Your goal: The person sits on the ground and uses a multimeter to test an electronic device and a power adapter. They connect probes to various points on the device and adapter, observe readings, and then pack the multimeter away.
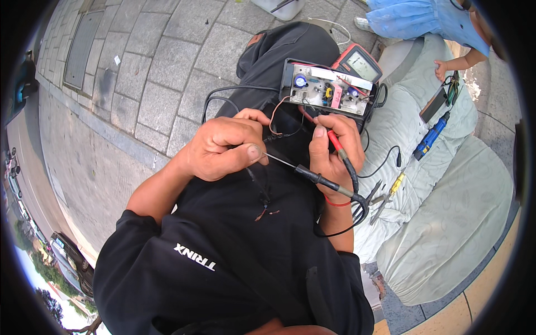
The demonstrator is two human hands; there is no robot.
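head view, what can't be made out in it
All in the head view:
Black probe: end of its metal tip, hidden by the left hand.
Multimeter: lower part, hidden behind the boxed circuit board.
Its display: reading, too small and faint.
Person in blue: upper body, partly cut off by the dark rim.

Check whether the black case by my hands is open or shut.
Open: no cover hides the inside of the case, and its circuit board lies exposed.

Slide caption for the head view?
Left hand at a slim black probe's metal tip, right hand holding a slim red probe.
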